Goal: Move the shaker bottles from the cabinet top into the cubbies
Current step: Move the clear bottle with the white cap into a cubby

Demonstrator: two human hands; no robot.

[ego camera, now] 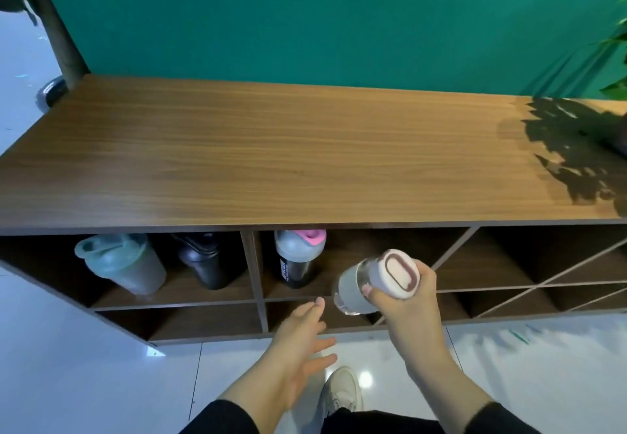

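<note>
Right beside the pink-lidded shaker (296,257), open cubby room (390,247) ahead of clear bottle (359,286).

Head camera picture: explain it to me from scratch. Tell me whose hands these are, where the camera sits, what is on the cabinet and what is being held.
There is no machine here. A person wears one wide-angle camera on the head, looking forward and down, so you see that person's own arms from above.

The right hand grips a clear shaker bottle by its white lid, tilted toward the cabinet front. The left hand is open and empty, reaching toward the cubbies.

The wooden cabinet top carries no bottles; only a plant's shadow falls on its right end. Below it, the upper left cubby holds a pale green bottle and a black bottle. The next cubby holds a dark bottle with a grey and pink lid. The held bottle looks like the last one to put away.
</note>
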